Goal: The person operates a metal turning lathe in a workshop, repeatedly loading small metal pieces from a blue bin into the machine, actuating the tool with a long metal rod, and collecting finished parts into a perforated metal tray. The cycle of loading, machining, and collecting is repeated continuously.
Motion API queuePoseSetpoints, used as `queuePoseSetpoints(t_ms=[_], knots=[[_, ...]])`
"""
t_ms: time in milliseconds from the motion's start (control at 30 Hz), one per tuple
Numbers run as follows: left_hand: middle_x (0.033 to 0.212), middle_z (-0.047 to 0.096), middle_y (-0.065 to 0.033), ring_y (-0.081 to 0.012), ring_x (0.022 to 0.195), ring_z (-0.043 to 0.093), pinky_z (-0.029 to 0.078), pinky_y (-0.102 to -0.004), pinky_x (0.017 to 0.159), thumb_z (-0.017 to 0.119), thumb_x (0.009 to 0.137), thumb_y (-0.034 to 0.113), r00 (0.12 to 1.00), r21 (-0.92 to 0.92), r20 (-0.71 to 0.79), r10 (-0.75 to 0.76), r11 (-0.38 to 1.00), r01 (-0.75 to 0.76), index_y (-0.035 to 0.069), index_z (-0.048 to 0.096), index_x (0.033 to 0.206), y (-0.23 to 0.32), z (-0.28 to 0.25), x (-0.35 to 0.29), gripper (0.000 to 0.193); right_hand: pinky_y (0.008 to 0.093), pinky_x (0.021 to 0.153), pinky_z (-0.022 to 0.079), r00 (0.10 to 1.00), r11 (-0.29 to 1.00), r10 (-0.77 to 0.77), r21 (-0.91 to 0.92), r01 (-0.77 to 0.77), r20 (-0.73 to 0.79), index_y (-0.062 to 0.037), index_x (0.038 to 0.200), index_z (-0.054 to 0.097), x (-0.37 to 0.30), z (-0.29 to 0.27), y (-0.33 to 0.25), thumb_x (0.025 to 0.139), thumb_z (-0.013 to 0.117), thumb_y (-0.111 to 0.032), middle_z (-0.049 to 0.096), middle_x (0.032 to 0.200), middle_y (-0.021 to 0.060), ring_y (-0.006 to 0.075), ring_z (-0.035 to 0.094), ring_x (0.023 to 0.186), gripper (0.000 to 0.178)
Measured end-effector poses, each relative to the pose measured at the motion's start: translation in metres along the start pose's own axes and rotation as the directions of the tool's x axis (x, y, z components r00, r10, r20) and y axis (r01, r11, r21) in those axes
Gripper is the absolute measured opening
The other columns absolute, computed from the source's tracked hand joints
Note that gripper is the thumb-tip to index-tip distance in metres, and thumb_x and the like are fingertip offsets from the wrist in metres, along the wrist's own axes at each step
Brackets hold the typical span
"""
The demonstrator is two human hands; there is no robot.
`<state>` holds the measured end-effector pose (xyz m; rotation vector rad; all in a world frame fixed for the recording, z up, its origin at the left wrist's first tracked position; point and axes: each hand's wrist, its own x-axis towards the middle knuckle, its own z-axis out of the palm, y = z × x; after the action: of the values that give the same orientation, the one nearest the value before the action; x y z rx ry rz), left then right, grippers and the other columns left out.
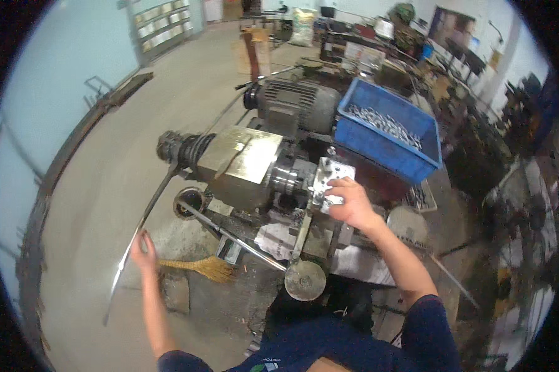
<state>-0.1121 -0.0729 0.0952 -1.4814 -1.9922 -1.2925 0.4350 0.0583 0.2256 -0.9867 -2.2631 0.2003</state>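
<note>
At the left, my left hand (144,254) has its fingers curled against a long metal lever rod (134,245), which slants down from the machine's left end. My right hand (353,204) is at a silvery metal block with holes (326,168), its fingers bent together over the block's face. Whatever those fingertips pinch there is too small to make out. Left of the block is the round spindle chuck (284,180) of a small lathe-like machine, whose headstock has a shiny metal cover (245,152). A round handwheel (305,281) sits at the machine's near side.
Behind my right hand stands a blue plastic crate (385,146) with many small metal parts. An electric motor (298,102) lies beyond the headstock. A second metal bar (236,239) crosses the machine's front. A straw broom (211,268) rests below it, near my left forearm.
</note>
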Motion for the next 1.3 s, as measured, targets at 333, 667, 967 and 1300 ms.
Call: queuePoseSetpoints(t_ms=[333,667,967,1300], knots=[[0.092,0.063,-0.0107,-0.0251,0.088,0.062,0.050,-0.0386,0.069,0.068,0.065,0.032,0.292,0.155,0.956,0.014,0.824,-0.546,0.012,0.062,0.089,0.055,0.157,-0.113,0.032,0.0363,0.075,0.046,0.756,0.734,0.644,-0.186,-0.654,-0.114,-0.0023,0.083,0.065,-0.220,-0.128,0.032,0.054,0.062,-0.012,0.061,0.087,0.0168,0.0318,0.058,0.083,0.031],[0.094,0.062,-0.0118,-0.0287,0.084,0.061,0.048,-0.0400,0.070,0.057,0.075,0.023,0.392,0.250,0.919,-0.052,0.845,-0.473,0.018,0.060,0.103,0.064,0.148,-0.090,0.029,0.0385,0.082,0.045,0.441,0.266,0.831,-0.454,-0.850,-0.339,-0.0067,0.097,0.064,-0.398,-0.172,0.086,0.056,0.066,-0.014,0.062,0.096,0.0159,0.0323,0.057,0.090,0.042],[0.073,0.061,-0.0162,-0.0193,0.054,0.060,0.049,-0.0295,0.047,0.058,0.083,0.030,0.575,-0.193,0.752,-0.322,0.726,0.660,-0.008,0.053,0.105,0.083,0.099,-0.024,0.044,0.0408,0.064,0.048,0.190,-0.142,0.876,-0.613,-0.777,-0.444,-0.0053,0.078,0.060,-0.492,-0.149,0.072,0.066,0.064,-0.028,0.062,0.078,0.0158,0.0325,0.061,0.073,0.026],[0.069,0.057,-0.0105,-0.0206,0.051,0.059,0.052,-0.0317,0.042,0.049,0.086,0.026,0.539,-0.309,0.734,-0.413,0.503,0.807,-0.001,0.048,0.083,0.118,0.141,-0.032,0.027,0.0252,0.048,0.036,0.028,0.036,0.999,0.481,-0.876,-0.022,-0.0031,0.075,0.055,-0.441,-0.044,-0.083,0.065,0.058,-0.011,0.049,0.061,-0.0004,0.0106,0.045,0.054,0.013]])
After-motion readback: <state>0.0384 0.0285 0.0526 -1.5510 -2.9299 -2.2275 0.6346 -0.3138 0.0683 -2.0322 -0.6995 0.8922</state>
